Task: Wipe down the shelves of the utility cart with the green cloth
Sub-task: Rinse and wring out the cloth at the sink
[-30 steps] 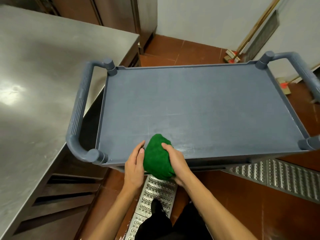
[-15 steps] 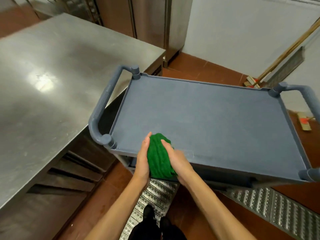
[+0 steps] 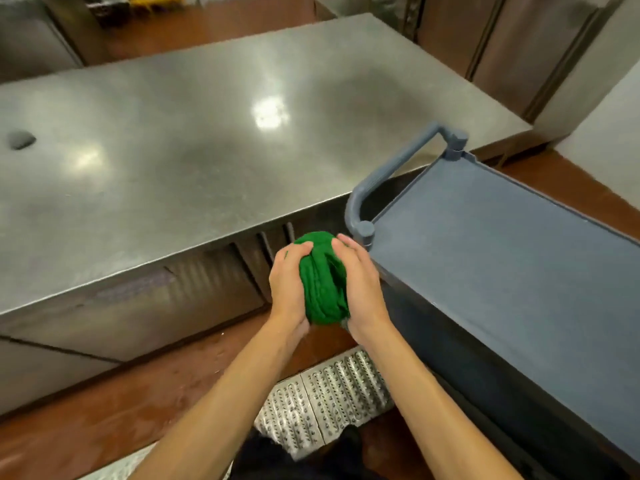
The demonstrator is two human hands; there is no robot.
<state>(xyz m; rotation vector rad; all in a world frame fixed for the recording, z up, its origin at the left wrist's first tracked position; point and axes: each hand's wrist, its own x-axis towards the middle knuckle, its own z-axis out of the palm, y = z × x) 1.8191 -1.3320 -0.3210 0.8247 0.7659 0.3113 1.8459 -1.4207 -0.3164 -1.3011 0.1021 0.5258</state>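
Observation:
The green cloth (image 3: 322, 278) is bunched into a ball and pressed between both palms in mid-air. My left hand (image 3: 286, 285) grips its left side and my right hand (image 3: 360, 285) its right side. The cloth hangs just left of the near-left corner of the grey utility cart (image 3: 502, 271), off the shelf. The cart's flat top shelf runs along the right of the view, and its curved handle (image 3: 388, 174) rises at the left end. The lower shelves are hidden.
A large stainless steel table (image 3: 173, 161) fills the left and middle, close beside the cart's handle. A small dark object (image 3: 20, 139) lies on the table's far left. A metal floor grate (image 3: 322, 400) sits below my arms on the red tiled floor. Steel cabinets stand behind.
The view has swung left, so the cart now sits at the right. Both hands have lifted the cloth off the shelf's front edge and closed around it, left of the cart's corner.

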